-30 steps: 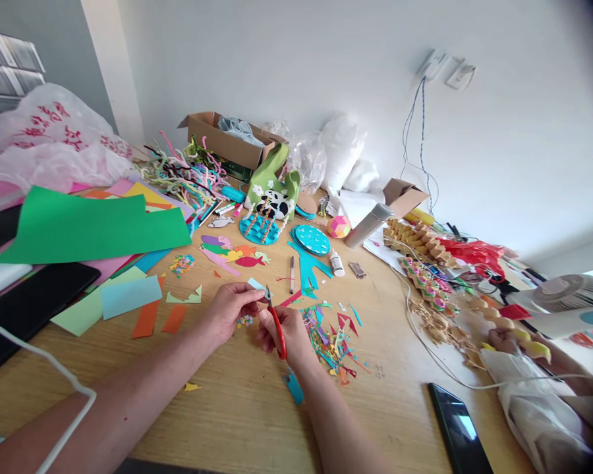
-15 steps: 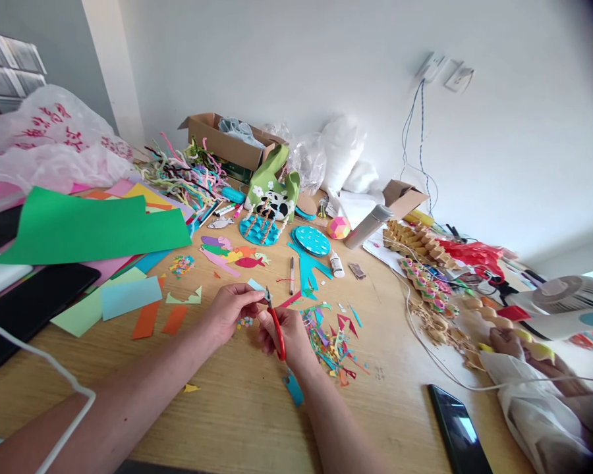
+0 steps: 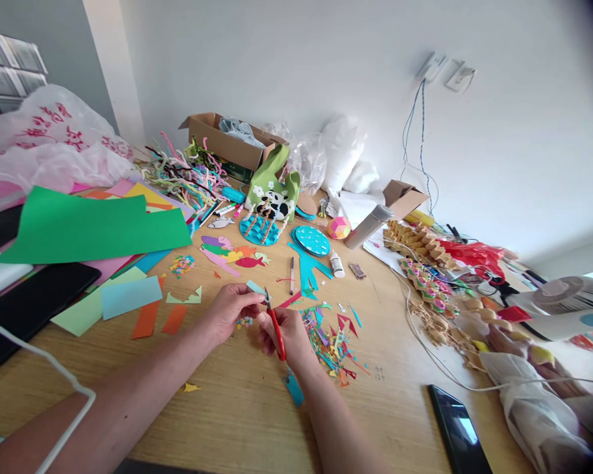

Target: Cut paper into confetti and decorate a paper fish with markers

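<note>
"Where's the work?"

"Centre frame: the right hand's grip (image 3: 287, 329) wraps red scissors (image 3: 279, 334); beyond, the left hand's grip (image 3: 234, 307) seems pinched on pale blue paper (image 3: 255, 287)."

"Which step?"

"Probably cutting; the next snip calls for steady paper."

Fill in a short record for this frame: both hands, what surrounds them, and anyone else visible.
Left hand: the left hand has thumb and fingertips drawn together beside the blades; any held piece is too small to confirm
Right hand: the right hand holds red-handled metal scissors, blades pointing away
Beyond hands: fish-shaped coloured paper cutouts, small white plastic bottle
Right of hands: loose multicoloured paper scraps
Left of hands: flat orange paper rectangle
Near right: black rectangular phone
Other person: a hand, far right
</note>
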`<action>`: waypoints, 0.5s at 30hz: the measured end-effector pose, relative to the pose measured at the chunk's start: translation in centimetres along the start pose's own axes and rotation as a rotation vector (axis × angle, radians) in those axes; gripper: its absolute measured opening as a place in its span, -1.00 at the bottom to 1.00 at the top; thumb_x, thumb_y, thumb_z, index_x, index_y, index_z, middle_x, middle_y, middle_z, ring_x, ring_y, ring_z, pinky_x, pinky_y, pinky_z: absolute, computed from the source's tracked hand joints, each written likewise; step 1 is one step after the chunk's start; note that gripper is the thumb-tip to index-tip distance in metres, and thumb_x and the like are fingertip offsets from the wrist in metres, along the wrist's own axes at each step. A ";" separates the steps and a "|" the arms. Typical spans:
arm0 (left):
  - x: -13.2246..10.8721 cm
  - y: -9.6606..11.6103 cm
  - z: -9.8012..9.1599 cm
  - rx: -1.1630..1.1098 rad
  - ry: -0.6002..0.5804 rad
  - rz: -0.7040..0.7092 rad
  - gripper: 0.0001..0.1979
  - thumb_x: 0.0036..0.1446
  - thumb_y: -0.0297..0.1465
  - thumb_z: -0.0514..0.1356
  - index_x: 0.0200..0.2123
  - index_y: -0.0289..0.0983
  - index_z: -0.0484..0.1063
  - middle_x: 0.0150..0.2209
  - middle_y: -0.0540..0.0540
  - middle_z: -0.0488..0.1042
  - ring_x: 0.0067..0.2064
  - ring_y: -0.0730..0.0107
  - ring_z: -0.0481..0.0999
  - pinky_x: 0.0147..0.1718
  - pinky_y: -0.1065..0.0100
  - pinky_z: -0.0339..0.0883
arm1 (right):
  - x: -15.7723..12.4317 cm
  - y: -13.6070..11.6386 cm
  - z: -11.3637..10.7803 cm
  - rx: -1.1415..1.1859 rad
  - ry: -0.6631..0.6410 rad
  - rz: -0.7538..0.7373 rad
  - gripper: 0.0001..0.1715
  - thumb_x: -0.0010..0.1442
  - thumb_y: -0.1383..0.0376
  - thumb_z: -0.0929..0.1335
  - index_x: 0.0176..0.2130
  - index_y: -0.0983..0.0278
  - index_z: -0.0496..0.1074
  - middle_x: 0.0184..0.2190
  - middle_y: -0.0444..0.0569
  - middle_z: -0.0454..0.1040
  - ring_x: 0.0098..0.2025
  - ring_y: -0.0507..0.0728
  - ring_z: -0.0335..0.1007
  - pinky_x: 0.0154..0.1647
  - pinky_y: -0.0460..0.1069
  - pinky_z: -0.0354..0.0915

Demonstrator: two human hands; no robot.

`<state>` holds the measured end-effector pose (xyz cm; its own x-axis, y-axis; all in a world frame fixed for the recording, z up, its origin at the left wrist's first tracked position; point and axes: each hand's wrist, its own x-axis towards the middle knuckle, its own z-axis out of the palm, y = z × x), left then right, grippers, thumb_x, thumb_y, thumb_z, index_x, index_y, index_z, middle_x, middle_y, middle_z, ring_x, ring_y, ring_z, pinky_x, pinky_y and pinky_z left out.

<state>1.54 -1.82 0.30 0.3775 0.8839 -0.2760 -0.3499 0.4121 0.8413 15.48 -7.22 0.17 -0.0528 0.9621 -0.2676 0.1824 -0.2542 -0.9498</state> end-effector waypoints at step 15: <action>-0.1 0.5 0.0 0.050 -0.026 -0.034 -0.77 -0.33 -0.31 0.39 -0.61 -0.31 0.47 -0.61 -0.04 0.47 -0.56 0.46 0.40 -0.55 0.42 0.18 | -0.2 0.2 -0.1 0.008 -0.011 0.003 -0.35 -0.12 -0.21 0.46 -0.55 0.30 0.31 -0.69 -0.11 0.42 -0.75 0.00 0.28 -0.76 -0.14 0.17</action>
<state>1.32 -1.71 0.72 0.4113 0.8630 -0.2932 -0.2936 0.4300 0.8538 15.61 -7.42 0.06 -0.0634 0.9603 -0.2718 0.1742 -0.2575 -0.9504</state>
